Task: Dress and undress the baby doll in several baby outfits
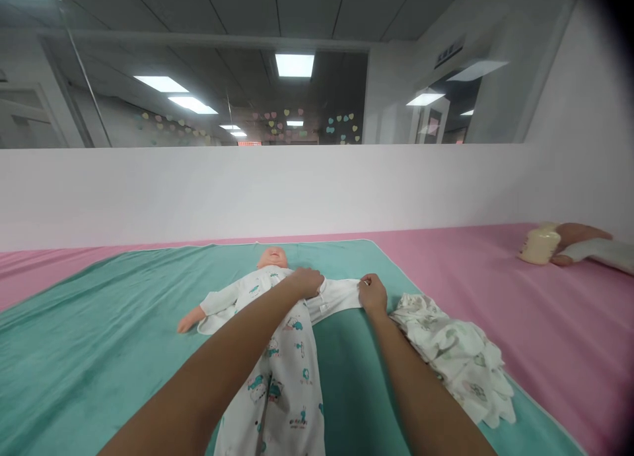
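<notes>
A baby doll point(272, 255) lies on its back on a teal blanket point(99, 324), dressed in a white printed sleepsuit point(282, 370). My left hand point(306, 282) rests closed on the doll's chest, gripping the suit's fabric. My right hand point(372, 293) pinches the end of the suit's outstretched sleeve point(337, 296). The doll's other arm sticks out to the left, its bare hand point(184, 323) showing.
A crumpled white printed garment point(456, 354) lies on the blanket to the right. Pink bedding point(495, 278) surrounds the blanket. At far right another person's hand point(577, 235) holds a cream bottle point(539, 245). A white partition wall point(247, 192) stands behind.
</notes>
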The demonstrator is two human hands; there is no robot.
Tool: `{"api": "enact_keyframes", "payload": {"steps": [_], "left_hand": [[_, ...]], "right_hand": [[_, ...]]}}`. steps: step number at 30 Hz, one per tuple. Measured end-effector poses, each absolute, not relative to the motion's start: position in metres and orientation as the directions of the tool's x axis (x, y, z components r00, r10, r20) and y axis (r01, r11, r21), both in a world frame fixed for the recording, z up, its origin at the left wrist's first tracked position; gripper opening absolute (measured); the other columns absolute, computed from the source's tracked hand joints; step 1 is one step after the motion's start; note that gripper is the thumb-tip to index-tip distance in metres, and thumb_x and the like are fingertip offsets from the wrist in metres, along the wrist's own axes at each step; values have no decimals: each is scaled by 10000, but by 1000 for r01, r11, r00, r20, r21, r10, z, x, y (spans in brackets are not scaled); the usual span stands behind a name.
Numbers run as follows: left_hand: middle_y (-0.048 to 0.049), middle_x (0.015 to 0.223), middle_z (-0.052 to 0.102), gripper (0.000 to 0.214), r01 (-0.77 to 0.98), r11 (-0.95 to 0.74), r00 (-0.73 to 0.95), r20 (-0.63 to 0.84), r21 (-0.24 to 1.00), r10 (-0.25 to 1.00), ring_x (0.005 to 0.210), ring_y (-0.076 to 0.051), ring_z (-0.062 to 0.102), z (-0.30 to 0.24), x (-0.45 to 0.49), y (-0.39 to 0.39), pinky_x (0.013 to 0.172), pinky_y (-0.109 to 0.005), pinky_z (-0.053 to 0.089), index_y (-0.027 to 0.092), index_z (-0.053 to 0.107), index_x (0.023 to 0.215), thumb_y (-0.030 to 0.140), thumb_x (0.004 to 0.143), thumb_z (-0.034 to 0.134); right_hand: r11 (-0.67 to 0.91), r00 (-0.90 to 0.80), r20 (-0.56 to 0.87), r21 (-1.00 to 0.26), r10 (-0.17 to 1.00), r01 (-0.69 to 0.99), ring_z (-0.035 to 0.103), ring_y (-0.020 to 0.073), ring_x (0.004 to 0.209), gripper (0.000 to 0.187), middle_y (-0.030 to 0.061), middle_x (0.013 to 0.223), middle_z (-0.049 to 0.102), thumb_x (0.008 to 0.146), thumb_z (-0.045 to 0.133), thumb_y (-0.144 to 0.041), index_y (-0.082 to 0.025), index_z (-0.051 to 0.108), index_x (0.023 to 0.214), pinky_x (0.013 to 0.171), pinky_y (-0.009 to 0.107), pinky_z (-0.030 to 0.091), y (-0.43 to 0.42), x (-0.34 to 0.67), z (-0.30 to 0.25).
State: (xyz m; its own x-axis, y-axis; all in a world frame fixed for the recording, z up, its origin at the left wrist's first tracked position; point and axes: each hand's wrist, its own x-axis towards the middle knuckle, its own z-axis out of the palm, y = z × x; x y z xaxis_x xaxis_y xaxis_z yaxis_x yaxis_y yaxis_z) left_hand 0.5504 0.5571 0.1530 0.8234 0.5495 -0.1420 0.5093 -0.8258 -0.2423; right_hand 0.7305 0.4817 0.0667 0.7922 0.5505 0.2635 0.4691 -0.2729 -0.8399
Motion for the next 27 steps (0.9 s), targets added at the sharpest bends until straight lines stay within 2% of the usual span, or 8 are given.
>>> {"api": "enact_keyframes", "payload": {"steps": [3,9,13,21,24,27], "left_hand": [[-74,948,630,216,480,-844,840,-153,-241,521,824,-231,596,171,544,563,690,-333,465,212,600,923,318,741,551],[-57,1030,596,194,469,-849,864,-74,-241,498,885,-211,578,216,514,566,731,-306,435,224,577,915,360,793,510],[-59,1045,590,199,504,-831,849,-39,-236,526,897,-210,584,227,497,567,733,-302,435,219,555,935,368,814,503],[-107,972,614,225,534,-809,833,-9,-244,553,866,-255,589,194,528,549,718,-358,448,174,578,924,354,797,531],[-154,1005,592,253,553,-797,826,33,-245,563,924,-290,564,173,547,528,753,-413,437,135,575,978,314,811,508],[-165,1013,572,246,545,-804,835,63,-238,547,938,-292,548,160,554,502,751,-412,436,123,573,989,245,777,543]], "right_hand": [[-284,813,246,-851,527,441,482,149,603,176,6,720,584,662,429,-228,-211,562,776,520,237,286,483,735,65],[-309,874,218,-876,435,372,471,164,595,208,39,729,585,642,403,-204,-194,581,748,514,252,292,484,744,61],[-310,896,208,-887,392,342,467,171,594,226,59,723,585,612,400,-163,-187,589,734,506,255,284,485,748,58],[-260,834,240,-876,496,406,491,173,589,179,38,696,594,616,442,-220,-195,595,707,509,255,305,486,742,60],[-245,823,253,-874,508,420,521,179,631,189,37,743,614,644,463,-267,-197,591,764,537,256,334,487,742,61],[-229,819,283,-869,499,439,539,186,666,243,56,781,618,702,462,-360,-178,564,826,577,267,364,485,742,63]]}}
